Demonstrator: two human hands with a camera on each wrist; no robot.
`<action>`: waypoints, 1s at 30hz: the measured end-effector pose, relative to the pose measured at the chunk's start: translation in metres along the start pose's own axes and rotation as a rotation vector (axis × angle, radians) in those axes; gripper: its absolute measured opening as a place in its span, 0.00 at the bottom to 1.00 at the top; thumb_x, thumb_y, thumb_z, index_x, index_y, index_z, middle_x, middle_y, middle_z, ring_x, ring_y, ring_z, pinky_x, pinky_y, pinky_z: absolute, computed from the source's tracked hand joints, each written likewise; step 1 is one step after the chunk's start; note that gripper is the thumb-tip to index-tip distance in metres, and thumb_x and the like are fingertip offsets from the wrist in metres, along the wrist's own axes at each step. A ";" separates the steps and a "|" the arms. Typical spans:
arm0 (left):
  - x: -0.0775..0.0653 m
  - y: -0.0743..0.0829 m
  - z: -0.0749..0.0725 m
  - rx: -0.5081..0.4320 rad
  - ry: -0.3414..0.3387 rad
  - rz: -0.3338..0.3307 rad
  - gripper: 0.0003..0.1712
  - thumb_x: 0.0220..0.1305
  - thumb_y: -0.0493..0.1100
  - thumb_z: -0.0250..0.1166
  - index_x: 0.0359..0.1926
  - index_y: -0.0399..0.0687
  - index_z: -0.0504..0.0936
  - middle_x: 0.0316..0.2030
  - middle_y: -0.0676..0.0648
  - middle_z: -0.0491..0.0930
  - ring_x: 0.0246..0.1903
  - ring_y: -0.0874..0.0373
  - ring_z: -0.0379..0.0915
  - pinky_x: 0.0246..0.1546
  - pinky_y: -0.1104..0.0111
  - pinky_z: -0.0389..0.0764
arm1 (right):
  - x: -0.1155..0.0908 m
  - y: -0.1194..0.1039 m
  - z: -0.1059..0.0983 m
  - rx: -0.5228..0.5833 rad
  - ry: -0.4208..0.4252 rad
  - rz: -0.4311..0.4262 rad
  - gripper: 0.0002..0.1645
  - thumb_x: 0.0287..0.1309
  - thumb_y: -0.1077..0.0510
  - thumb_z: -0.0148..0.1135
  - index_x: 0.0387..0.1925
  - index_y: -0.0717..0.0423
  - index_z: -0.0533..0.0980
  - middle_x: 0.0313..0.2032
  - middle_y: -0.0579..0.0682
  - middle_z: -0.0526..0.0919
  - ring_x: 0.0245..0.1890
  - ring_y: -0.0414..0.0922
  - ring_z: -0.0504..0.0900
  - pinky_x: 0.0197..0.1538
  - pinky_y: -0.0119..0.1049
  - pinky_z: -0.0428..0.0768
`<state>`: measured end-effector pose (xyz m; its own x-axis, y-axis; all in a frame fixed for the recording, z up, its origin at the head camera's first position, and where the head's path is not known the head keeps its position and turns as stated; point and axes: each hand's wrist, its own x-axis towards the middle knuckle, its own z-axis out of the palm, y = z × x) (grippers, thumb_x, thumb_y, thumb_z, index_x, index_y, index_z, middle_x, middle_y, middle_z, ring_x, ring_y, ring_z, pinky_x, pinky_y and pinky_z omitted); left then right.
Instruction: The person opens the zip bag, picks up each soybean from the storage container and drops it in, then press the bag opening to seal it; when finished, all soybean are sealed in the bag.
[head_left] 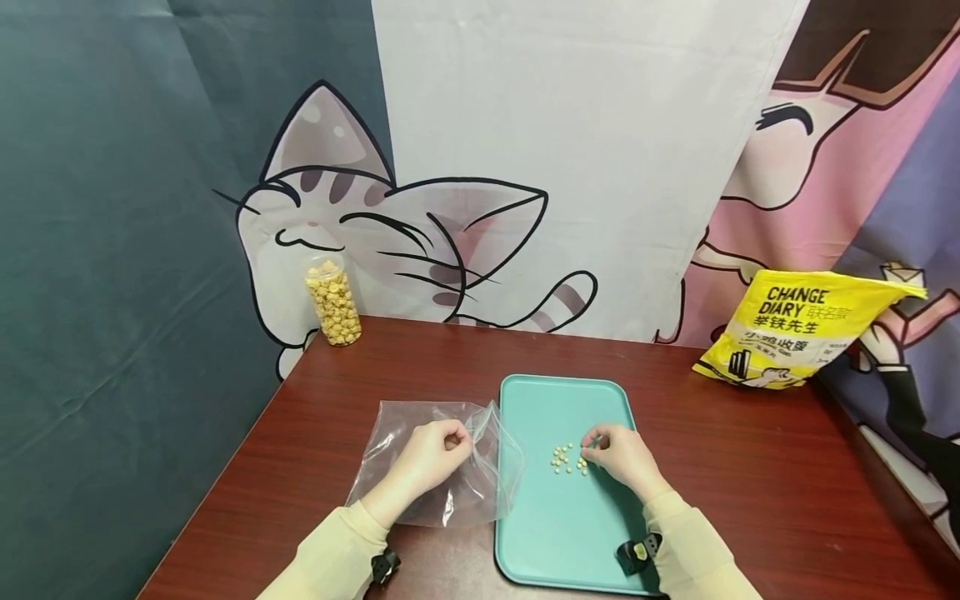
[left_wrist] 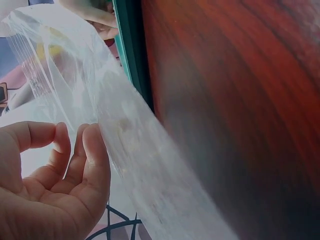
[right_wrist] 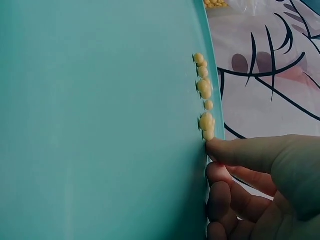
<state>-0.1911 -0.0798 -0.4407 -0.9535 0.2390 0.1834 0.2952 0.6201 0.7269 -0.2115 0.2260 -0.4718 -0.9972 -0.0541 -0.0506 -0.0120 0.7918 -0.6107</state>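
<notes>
My left hand pinches the upper edge of a clear plastic bag, which is drawn into folds at the fingertips. In the left wrist view, the bag hangs beside the thumb and fingers. On the teal tray lie several small, round, pale yellow beans, much like soybeans. My right hand is at their right side, thumb and forefinger down by the nearest ones. The right wrist view has the thumb touching or almost touching the beans, its fingertips apart from the index finger; no bean shows between them.
Behind, at the left table edge, stands a clear jar of yellow pieces. A yellow printed snack bag sits at the back right. The bag's right side overlaps the tray's left rim. A cat-patterned cloth hangs behind the brown table.
</notes>
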 end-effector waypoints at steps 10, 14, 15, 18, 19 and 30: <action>0.001 0.001 0.004 -0.008 -0.013 0.006 0.08 0.54 0.39 0.59 0.22 0.55 0.78 0.18 0.61 0.76 0.21 0.70 0.69 0.26 0.74 0.70 | -0.005 -0.012 -0.004 0.036 0.029 -0.073 0.03 0.51 0.60 0.68 0.27 0.50 0.80 0.19 0.44 0.74 0.21 0.41 0.69 0.26 0.35 0.68; 0.000 0.001 0.006 -0.008 -0.015 0.002 0.08 0.54 0.39 0.59 0.21 0.55 0.78 0.18 0.61 0.76 0.21 0.70 0.69 0.26 0.74 0.70 | -0.008 -0.019 0.000 0.063 0.033 -0.119 0.03 0.51 0.59 0.68 0.27 0.49 0.80 0.19 0.42 0.74 0.20 0.39 0.69 0.25 0.33 0.68; 0.000 0.001 0.007 -0.009 -0.017 0.003 0.08 0.54 0.39 0.59 0.21 0.55 0.78 0.19 0.61 0.76 0.21 0.70 0.69 0.26 0.74 0.70 | -0.008 -0.021 0.001 0.070 0.034 -0.133 0.03 0.51 0.59 0.68 0.26 0.49 0.80 0.18 0.42 0.75 0.20 0.38 0.69 0.25 0.32 0.68; -0.002 0.001 0.009 -0.010 -0.026 0.006 0.07 0.54 0.39 0.59 0.22 0.55 0.78 0.19 0.61 0.77 0.21 0.70 0.69 0.26 0.74 0.71 | -0.013 -0.030 0.005 0.087 0.053 -0.177 0.03 0.50 0.59 0.69 0.26 0.48 0.81 0.18 0.40 0.75 0.19 0.36 0.70 0.24 0.31 0.69; -0.003 0.001 0.010 -0.013 -0.028 0.007 0.07 0.54 0.39 0.59 0.22 0.55 0.78 0.20 0.61 0.77 0.21 0.70 0.69 0.26 0.74 0.71 | -0.014 -0.033 0.006 0.092 0.061 -0.192 0.03 0.50 0.59 0.69 0.26 0.48 0.81 0.18 0.40 0.75 0.19 0.35 0.70 0.24 0.30 0.69; -0.004 0.003 0.011 -0.016 -0.023 0.016 0.07 0.54 0.39 0.59 0.22 0.55 0.78 0.19 0.61 0.77 0.19 0.70 0.68 0.25 0.74 0.70 | -0.034 -0.075 0.020 0.146 0.051 -0.364 0.02 0.52 0.56 0.69 0.27 0.48 0.81 0.17 0.37 0.73 0.17 0.31 0.67 0.23 0.28 0.68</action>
<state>-0.1862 -0.0711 -0.4466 -0.9469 0.2661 0.1804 0.3097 0.6041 0.7343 -0.1756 0.1566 -0.4400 -0.9323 -0.2818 0.2270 -0.3582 0.6312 -0.6879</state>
